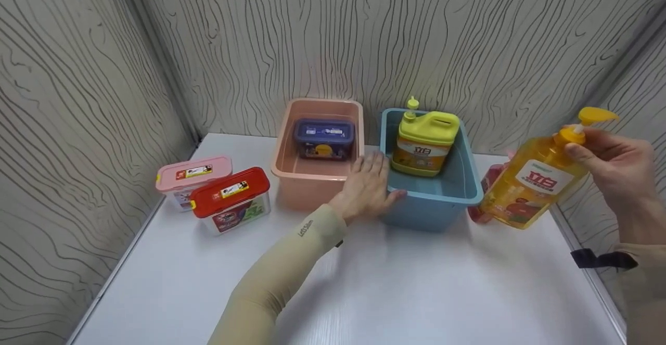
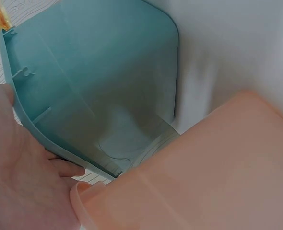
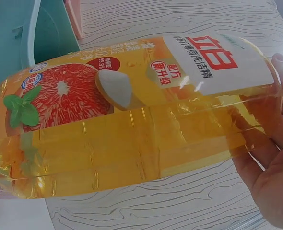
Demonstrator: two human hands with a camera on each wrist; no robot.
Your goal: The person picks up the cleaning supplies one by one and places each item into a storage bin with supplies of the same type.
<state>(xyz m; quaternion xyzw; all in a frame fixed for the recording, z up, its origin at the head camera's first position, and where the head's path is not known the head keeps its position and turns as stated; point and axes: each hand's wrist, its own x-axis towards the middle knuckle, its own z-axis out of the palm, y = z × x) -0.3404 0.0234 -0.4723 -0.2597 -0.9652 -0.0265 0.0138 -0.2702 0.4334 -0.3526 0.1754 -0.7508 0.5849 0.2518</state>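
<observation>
I have the right hand's (image 1: 622, 164) fingers (image 3: 249, 171) gripping the yellow soap bottle (image 1: 541, 181) at its neck, right of the blue tub (image 1: 432, 215). The body hangs below them; its long axis slants, pump up and away from the tub, base toward it. My left hand (image 1: 364, 189), fingers straight, touches the tub's left rim.

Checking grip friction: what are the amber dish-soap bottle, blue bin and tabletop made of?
Amber dish-soap bottle: probably clear, glossy plastic; transparent wall, sharp highlights. Blue bin: likely opaque moulded plastic, satin; ribs under the lip. Tabletop: white, satin, soft glare; perhaps laminate or painted board, can't tell which.
</observation>
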